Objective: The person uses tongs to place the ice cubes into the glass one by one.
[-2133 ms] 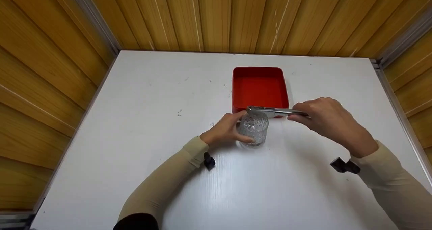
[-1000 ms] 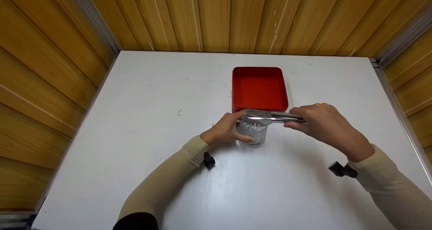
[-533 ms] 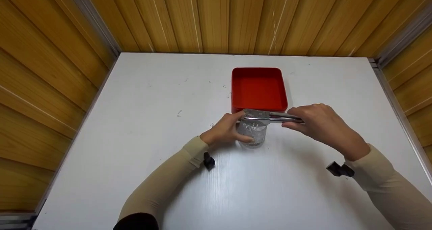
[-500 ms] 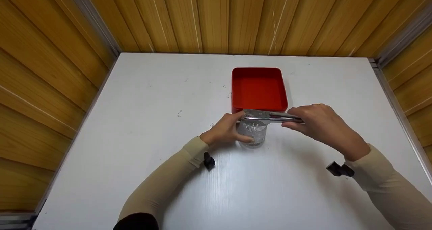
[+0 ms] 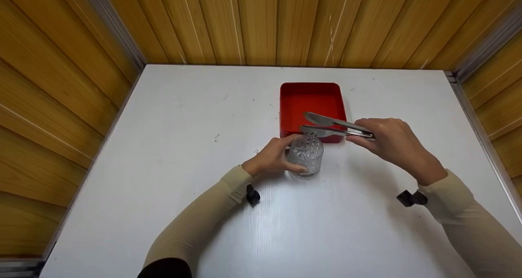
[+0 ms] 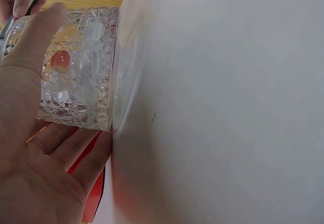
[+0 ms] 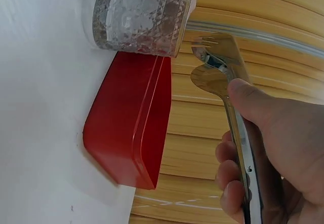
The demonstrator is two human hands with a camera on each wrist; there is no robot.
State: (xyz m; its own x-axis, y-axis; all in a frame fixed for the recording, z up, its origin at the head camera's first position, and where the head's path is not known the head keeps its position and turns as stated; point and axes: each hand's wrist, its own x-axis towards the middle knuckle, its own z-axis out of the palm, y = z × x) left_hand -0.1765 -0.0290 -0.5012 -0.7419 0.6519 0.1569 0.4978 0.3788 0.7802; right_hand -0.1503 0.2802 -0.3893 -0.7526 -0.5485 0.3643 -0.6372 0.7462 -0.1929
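A clear, patterned glass [image 5: 310, 159] stands upright on the white table. My left hand [image 5: 270, 157] grips it from the left, thumb on the near side and fingers round the far side, as the left wrist view shows on the glass [image 6: 81, 77]. My right hand [image 5: 393, 145] holds metal serving tongs [image 5: 321, 120] by their handle end. The tongs [image 7: 212, 82] have one forked and one rounded tip, spread apart, with nothing visible between them. Their tips are above the glass's rim and the red box. Something clear seems to lie in the glass [image 7: 142, 19]; its kind cannot be told.
A square red box [image 5: 297, 107], open at the top, stands just behind the glass. The white table [image 5: 183, 147] has small dark marks. Wood-panelled walls [image 5: 261, 21] enclose its back and both sides.
The tongs have risen from the glass's mouth and moved back toward the red box, and their arms have spread apart. The left hand and glass have stayed in place.
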